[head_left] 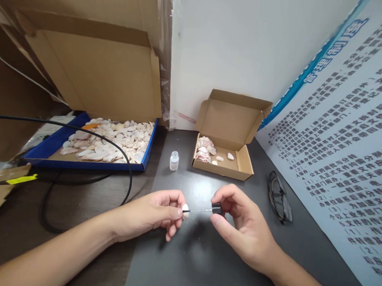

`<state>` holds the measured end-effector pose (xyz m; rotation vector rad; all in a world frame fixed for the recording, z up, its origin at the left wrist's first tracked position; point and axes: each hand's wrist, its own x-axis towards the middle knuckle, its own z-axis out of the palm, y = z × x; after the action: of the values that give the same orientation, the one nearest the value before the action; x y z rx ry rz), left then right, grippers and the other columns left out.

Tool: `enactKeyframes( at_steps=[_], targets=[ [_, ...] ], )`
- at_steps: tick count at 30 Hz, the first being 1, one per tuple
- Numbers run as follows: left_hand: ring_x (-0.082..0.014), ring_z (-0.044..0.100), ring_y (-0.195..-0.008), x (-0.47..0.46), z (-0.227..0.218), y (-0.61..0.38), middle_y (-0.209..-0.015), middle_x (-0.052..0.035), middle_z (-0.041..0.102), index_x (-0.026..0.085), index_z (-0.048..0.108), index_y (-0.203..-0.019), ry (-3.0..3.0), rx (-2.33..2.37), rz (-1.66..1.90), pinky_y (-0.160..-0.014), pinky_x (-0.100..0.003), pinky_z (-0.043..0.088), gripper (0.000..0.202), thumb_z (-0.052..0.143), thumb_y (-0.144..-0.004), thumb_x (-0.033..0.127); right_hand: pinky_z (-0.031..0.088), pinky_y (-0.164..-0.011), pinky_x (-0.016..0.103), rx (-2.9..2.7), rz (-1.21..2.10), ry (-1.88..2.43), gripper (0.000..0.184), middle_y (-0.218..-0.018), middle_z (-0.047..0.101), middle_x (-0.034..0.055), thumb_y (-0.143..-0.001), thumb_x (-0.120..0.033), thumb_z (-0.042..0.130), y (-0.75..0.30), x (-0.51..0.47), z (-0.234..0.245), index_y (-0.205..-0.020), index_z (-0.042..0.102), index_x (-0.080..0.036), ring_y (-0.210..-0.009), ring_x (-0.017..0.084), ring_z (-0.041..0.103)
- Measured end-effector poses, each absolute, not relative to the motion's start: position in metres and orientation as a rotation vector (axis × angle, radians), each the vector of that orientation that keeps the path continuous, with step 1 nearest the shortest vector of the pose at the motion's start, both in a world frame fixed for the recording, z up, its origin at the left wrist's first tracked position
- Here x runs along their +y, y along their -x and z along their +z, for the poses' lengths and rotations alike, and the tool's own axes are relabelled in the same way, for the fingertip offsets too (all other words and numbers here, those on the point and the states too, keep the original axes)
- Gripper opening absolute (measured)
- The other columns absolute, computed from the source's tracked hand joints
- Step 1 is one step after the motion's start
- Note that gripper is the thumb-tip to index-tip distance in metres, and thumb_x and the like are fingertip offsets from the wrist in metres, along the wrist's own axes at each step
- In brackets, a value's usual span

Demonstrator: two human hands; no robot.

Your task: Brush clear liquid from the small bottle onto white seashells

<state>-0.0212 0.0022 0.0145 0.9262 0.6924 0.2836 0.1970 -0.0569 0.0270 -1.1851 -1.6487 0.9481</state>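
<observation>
Between thumb and fingers, my left hand [161, 212] pinches a small white seashell [185, 210] above the dark mat. My right hand [241, 226] grips the black cap of a small applicator brush [216, 208]. The brush's thin stem points left, and its dark tip meets the face of the shell. Behind my hands, an uncapped small glass bottle [174, 161] with a white label stands upright on the mat. A small cardboard box [223, 172] with its lid raised holds several shells, some ridged and reddish, some small and white.
A large blue-sided box [90, 165] full of white shells stands open at the back left. A black cable [130, 174] loops in front of it. Folded eyeglasses [279, 196] lie on the right, beside a printed poster [335, 137] with Chinese text. A white wall rises behind.
</observation>
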Motion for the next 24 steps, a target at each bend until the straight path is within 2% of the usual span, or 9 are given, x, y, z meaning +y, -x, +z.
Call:
enactKeyframes(
  at_steps=[20, 24],
  targets=[
    [-0.0091, 0.056, -0.058, 0.0035, 0.0124, 0.0223, -0.070, 0.0003, 0.062, 0.015, 0.054, -0.084, -0.895, 0.690, 0.300, -0.059, -0.022, 0.047, 0.020, 0.070, -0.081, 0.027, 0.045, -0.051, 0.020, -1.634, 0.788, 1.235, 0.013, -0.069, 0.050, -0.0050, -0.080, -0.015, 0.059, -0.1994, -0.0554, 0.0295, -0.087, 0.053, -0.023, -0.056, 0.011, 0.047],
    [-0.0090, 0.055, -0.057, 0.0041, 0.0123, 0.0214, -0.069, 0.0003, 0.062, 0.015, 0.055, -0.083, -0.890, 0.698, 0.299, -0.059, -0.022, 0.047, 0.019, 0.070, -0.080, 0.025, 0.045, -0.050, 0.020, -1.645, 0.870, 1.191, 0.011, -0.068, 0.048, -0.0052, -0.082, -0.016, 0.057, -0.1998, -0.0566, 0.0286, -0.089, 0.053, -0.023, -0.056, 0.011, 0.048]
  ],
)
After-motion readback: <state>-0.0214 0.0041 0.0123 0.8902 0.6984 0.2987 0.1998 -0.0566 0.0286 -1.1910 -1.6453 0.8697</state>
